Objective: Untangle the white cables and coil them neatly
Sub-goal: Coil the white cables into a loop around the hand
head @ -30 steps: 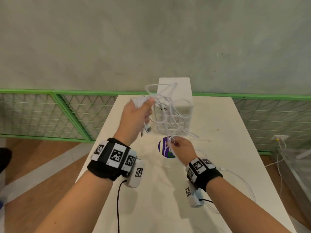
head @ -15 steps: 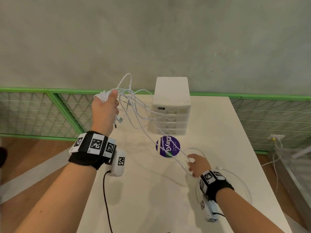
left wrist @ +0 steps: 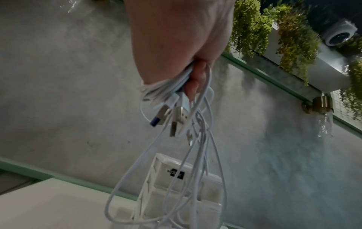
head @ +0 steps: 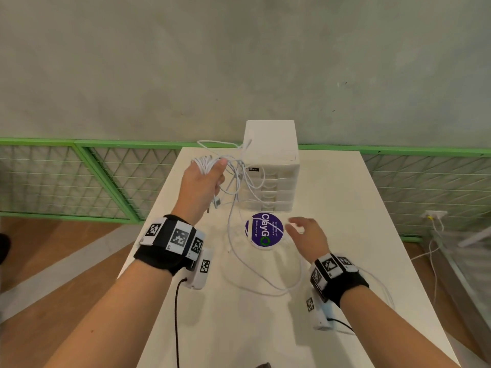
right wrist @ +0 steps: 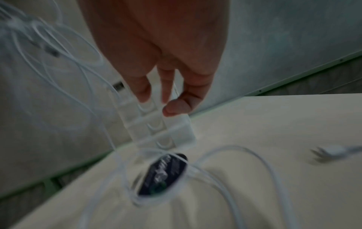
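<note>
My left hand (head: 206, 179) is raised above the table's left side and grips a bundle of white cables (head: 204, 163). In the left wrist view the fingers (left wrist: 192, 83) curl round the bundle, and several USB plugs (left wrist: 172, 117) hang below it. Loose white strands (head: 233, 208) drop from the bundle to the table and loop (head: 287, 285) in front of me. My right hand (head: 305, 232) hovers low over the table to the right of the purple sticker, fingers relaxed and holding nothing (right wrist: 166, 96). One cable end with a plug (right wrist: 333, 151) lies on the table to the right.
A white drawer unit (head: 271, 168) stands at the back middle of the white table (head: 345, 208). A round purple sticker (head: 264, 229) lies in front of it. Green mesh fencing (head: 79, 179) runs behind the table, under a grey wall. More cables hang off the floor at right (head: 433, 235).
My right hand let go of the strand it was pulling and moved up toward the sticker, open. My left hand swung the bundle back right, toward the drawer unit.
</note>
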The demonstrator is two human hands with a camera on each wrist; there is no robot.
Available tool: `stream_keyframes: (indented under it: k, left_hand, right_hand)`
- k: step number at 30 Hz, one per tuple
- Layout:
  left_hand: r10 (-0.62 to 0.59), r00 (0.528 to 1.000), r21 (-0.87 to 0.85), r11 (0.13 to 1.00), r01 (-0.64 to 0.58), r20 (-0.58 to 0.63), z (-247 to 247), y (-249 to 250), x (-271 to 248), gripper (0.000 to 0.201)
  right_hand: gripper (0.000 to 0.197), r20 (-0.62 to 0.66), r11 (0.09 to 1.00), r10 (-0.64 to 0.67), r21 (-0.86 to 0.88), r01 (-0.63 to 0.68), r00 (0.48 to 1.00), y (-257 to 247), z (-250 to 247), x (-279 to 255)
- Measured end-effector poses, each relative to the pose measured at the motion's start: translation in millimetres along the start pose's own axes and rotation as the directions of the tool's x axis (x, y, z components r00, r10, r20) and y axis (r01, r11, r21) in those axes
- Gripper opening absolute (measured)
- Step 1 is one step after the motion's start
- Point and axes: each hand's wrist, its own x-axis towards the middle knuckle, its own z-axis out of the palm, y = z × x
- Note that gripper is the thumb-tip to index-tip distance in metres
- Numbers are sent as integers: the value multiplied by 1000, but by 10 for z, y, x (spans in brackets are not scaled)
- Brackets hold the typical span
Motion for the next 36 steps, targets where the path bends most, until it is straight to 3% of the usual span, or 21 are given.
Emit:
stream_keyframes:
  k: [2,3,5,7,9,11,15,20,23,26,29,32,36]
  left_hand:
    - [-18,999,-28,999,19,29,80,-16,-42,26]
    - [-25,999,-48,998,27,34,118,-12,-65,25]
    - [-33,999,-89,995,36,34,183,13,-111,23]
    - [-37,998,-111,993,42,46,227,46,-149,25]
    - [-40,997,-109,993,47,64,245,61,-175,28]
    - [-50,996,-108,992,58,73,237,51,-192,26]
    - [-99,988,-65,992,107,118,194,-31,-226,25]
    - [-156,978,99,985,143,139,213,-135,-284,32]
    - [-120,987,264,961,87,111,212,-176,-269,31]
    - [-80,989,379,925,27,124,208,-202,-259,29]
    - [-107,979,378,925,36,171,232,-214,-255,28]
    - [-151,953,434,901,24,261,269,-226,-276,29]
    - [-145,952,512,859,-14,269,279,-246,-290,35]
  right_hand:
    - [25,143,974,-155,189,126,978,-346,-86,-49]
    - [26,257,959,-214,237,153,942,-483,-96,-85]
    - [33,421,953,-266,250,171,867,-689,-46,-164]
    - [26,465,947,-312,218,234,828,-750,90,-200]
    - [2,446,937,-337,246,249,829,-783,171,-238]
    - [16,376,920,-338,327,217,863,-789,195,-243]
    - [14,224,894,-259,424,146,940,-803,94,-189]
    - [5,31,879,-155,461,123,987,-786,21,-123]
    - [18,-57,844,-115,520,128,992,-771,-15,-128]
    - [14,-36,863,-205,465,198,978,-766,3,-135]
    - [33,10,864,-262,448,230,965,-772,64,-143]
    - [34,-27,837,-214,511,197,976,-793,101,-117]
    - [31,-31,786,-172,598,156,985,-822,62,-105]
